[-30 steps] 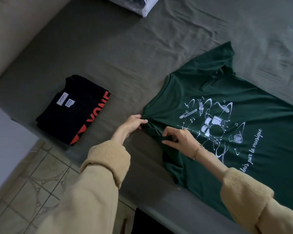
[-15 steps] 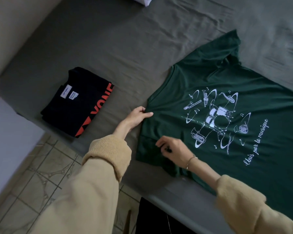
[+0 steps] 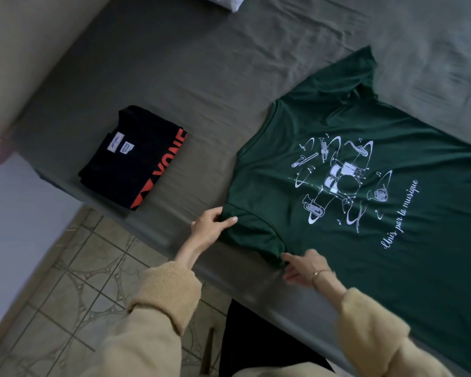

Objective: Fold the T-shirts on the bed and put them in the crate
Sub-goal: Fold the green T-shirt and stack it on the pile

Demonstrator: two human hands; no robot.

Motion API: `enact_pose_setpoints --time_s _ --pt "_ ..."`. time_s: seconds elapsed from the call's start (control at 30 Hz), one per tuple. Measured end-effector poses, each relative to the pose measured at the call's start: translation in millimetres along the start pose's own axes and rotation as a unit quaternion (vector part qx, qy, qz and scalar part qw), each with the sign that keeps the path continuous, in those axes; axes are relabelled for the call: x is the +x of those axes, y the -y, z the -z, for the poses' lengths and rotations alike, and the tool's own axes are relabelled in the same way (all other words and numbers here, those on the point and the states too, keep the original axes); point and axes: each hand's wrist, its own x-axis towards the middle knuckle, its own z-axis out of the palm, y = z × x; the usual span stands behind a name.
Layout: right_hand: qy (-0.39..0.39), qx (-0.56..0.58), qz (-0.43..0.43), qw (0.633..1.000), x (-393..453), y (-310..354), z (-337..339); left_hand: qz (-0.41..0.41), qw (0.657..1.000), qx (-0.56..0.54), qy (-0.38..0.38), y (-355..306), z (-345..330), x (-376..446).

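Green T-shirt (image 3: 351, 219): it lies spread flat on the bed (image 3: 201, 63), print side up, with white drawings of music instruments and a line of white script. The collar points to the left, the body runs off toward the right edge of the view.

Near sleeve: this short sleeve lies at the front edge of the bed, between the two hands — it looks a little bunched and not fully flat.

Left hand (image 3: 211, 228): it holds the shoulder corner of the green T-shirt where the sleeve begins; the thumb lies on top of the cloth and the other fingers are curled under the edge, so the hand is clamped on the fabric.

Right hand (image 3: 303, 266): it pinches the lower end of the same sleeve, near the armpit. The fingertips meet on the cloth; a thin bracelet is on the wrist.

Black T-shirt (image 3: 132, 157): already folded in a neat rectangle, with orange letters along one side and the neck labels on top. It lies on the bed to the left of the green one, well apart from it, close to the front edge.

Sleeves: both arms wear a beige fuzzy sweater.

Floor (image 3: 79, 295): patterned tiles — seen below the bed edge.

Far edge: a white thing (image 3: 230, 2) is partly in view at the top; I cannot tell what it is.
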Motion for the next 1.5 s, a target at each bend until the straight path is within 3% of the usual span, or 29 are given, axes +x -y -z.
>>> enact_pose_setpoints --time_s 0.1,0.2,0.3,0.37,0.47,0.67,0.9,1.07,1.27,1.4,1.5 --pt "-0.031 0.203 -0.021 0.979 -6 -16 -20 -0.009 0.991 -0.136 0.003 -2 1 -15" --pt "-0.006 0.409 -0.042 0.912 -13 -14 -37 -0.004 0.989 -0.149 0.011 -3 -2 -27" --pt "-0.026 0.493 -0.03 0.869 -18 -9 -47 0.011 0.992 -0.127 0.002 -4 -1 -32" --pt "-0.034 0.514 -0.016 0.857 -19 -8 -51 -0.01 0.992 -0.114 0.059 -3 3 -35" --pt "-0.042 0.504 0.006 0.862 -21 -7 -52 -0.023 0.992 -0.087 0.089 3 10 -36" --pt "-0.023 0.509 0.036 0.86 -20 -7 -49 -0.016 0.991 -0.13 0.033 8 15 -42" --pt "-0.011 0.431 0.065 0.9 -19 -16 -53 -0.018 0.988 -0.151 -0.011 13 13 -44" --pt "0.023 0.428 0.097 0.898 -25 -24 -58 -0.005 0.988 -0.152 -0.018 18 14 -49" --pt "0.079 0.399 0.075 0.91 -28 -27 -66 0.037 0.992 -0.112 0.034 15 7 -52" --pt "0.113 0.335 0.05 0.934 -27 -28 -68 0.076 0.988 -0.056 0.121 21 8 -59" --pt "0.157 0.294 0.022 0.943 -32 -29 -70 0.081 0.989 -0.057 0.107 23 8 -65"
